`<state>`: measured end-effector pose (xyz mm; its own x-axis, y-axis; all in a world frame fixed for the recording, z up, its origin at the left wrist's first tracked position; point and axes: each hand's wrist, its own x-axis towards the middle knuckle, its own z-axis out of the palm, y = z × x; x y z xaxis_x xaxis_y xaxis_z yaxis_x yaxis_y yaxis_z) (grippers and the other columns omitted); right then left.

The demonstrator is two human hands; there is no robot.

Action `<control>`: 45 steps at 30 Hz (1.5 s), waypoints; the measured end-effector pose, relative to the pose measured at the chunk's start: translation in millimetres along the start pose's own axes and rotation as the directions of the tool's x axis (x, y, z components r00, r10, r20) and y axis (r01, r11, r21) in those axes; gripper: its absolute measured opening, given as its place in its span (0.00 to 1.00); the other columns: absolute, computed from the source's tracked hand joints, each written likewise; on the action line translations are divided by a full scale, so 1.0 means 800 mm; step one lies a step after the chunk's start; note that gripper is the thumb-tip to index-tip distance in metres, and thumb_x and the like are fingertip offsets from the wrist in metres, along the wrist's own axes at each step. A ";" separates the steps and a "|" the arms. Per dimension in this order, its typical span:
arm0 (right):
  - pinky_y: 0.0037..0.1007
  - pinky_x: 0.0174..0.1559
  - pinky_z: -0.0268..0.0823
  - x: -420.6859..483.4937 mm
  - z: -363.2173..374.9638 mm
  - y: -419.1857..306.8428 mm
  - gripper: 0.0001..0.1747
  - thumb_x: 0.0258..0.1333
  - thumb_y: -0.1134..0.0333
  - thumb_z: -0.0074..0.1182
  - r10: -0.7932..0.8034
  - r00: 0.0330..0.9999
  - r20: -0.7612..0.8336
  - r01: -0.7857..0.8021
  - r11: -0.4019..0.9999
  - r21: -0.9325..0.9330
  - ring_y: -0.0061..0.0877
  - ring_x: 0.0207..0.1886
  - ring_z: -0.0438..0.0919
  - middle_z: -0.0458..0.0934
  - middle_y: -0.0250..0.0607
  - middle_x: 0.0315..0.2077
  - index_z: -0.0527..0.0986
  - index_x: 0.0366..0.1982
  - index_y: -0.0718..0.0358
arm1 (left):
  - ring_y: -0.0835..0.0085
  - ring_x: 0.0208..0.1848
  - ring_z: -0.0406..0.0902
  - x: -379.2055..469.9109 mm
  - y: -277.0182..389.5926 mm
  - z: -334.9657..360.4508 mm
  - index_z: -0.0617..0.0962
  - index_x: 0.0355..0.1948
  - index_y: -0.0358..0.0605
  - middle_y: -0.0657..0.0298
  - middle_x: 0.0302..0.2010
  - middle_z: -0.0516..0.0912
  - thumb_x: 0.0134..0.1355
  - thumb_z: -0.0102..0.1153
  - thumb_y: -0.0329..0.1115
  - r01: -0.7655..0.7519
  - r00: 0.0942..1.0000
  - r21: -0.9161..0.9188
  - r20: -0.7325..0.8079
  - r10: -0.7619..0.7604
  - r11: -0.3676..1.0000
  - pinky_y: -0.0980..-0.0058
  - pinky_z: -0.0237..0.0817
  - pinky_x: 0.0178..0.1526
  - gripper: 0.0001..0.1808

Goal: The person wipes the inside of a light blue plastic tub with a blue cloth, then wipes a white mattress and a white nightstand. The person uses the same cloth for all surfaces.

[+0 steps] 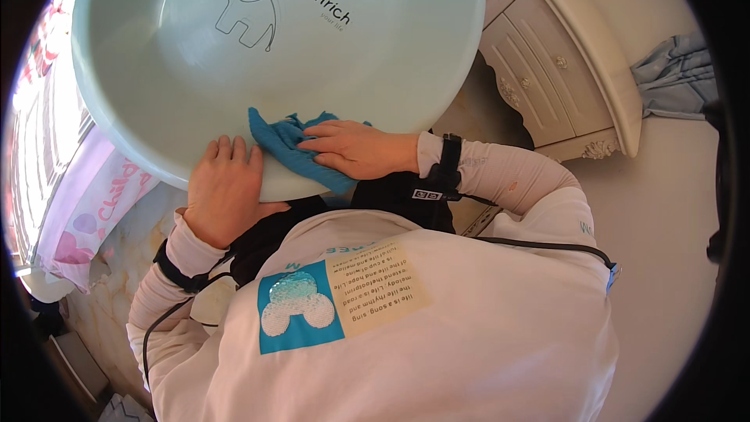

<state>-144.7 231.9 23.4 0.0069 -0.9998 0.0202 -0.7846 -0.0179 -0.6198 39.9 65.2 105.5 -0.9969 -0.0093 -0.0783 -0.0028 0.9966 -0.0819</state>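
Note:
A large light-blue plastic basin (381, 64) fills the upper part of the view, with a line-drawn elephant and writing printed on its inside. My left hand (227, 187) grips the near rim, its fingers over the inner wall and its thumb low on the near side. To its right, my right hand (360, 149) rests on a crumpled blue cloth (284, 143), holding it against the basin's near inner wall. One end of the cloth hangs over the rim towards my body. The underside of the cloth is hidden.
A white nightstand (548, 64) with carved trim stands at the right, near a grey-blue fabric (674, 79). On the left are a pink and lilac printed fabric (96, 199) and a bright window area. The floor (126, 246) has a marble pattern. Black cables run along both my arms.

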 end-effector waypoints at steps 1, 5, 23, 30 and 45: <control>0.42 0.61 0.55 -0.020 -0.013 0.009 0.22 0.64 0.58 0.40 0.024 1.000 0.010 -0.023 0.996 -0.081 0.45 0.62 0.62 0.66 0.48 0.58 0.69 0.56 0.57 | 0.59 0.46 0.72 0.000 0.002 0.004 0.76 0.42 0.35 0.54 0.39 0.75 0.36 0.71 0.57 -0.003 1.000 -0.008 -0.030 0.003 1.000 0.67 0.62 0.51 0.39; 0.43 0.62 0.52 -0.077 -0.087 0.058 0.17 0.59 0.59 0.46 0.241 0.967 -0.081 -0.242 0.777 -0.581 0.39 0.61 0.63 0.71 0.38 0.53 0.76 0.48 0.55 | 0.58 0.47 0.72 -0.002 0.003 0.020 0.74 0.44 0.36 0.53 0.40 0.75 0.38 0.72 0.48 0.009 0.995 0.016 -0.099 -0.007 1.000 0.65 0.62 0.52 0.35; 0.48 0.65 0.47 -0.067 -0.251 0.063 0.16 0.49 0.66 0.54 0.036 0.809 -0.586 -0.581 0.198 -0.790 0.40 0.63 0.59 0.68 0.37 0.55 0.79 0.43 0.56 | 0.62 0.30 0.74 -0.017 -0.087 0.006 0.74 0.25 0.42 0.61 0.23 0.74 0.29 0.71 0.40 -0.333 0.873 0.000 -0.379 0.308 0.943 0.68 0.67 0.36 0.22; 0.46 0.57 0.60 -0.053 -0.266 0.027 0.17 0.47 0.72 0.54 -0.140 0.700 -0.700 -0.687 0.135 -0.714 0.45 0.60 0.62 0.65 0.38 0.56 0.77 0.43 0.56 | 0.62 0.31 0.74 -0.024 -0.130 0.016 0.74 0.25 0.42 0.61 0.24 0.75 0.29 0.70 0.38 -0.462 0.796 0.028 -0.427 0.429 0.886 0.67 0.68 0.36 0.22; 0.36 0.50 0.67 -0.063 -0.200 -0.062 0.41 0.41 0.60 0.57 0.010 0.125 -0.992 -0.828 0.552 -0.099 0.46 0.48 0.75 0.72 0.60 0.48 0.60 0.58 0.70 | 0.61 0.43 0.73 0.020 -0.278 0.097 0.75 0.34 0.46 0.61 0.31 0.75 0.26 0.72 0.40 -0.599 0.496 0.271 -0.612 0.615 0.753 0.56 0.59 0.60 0.29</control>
<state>-205.1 285.2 178.3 -0.6221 -0.1138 0.7746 -0.5004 0.8187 -0.2816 30.5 -162.8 45.0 -0.5448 0.6585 0.5192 0.6167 0.7342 -0.2840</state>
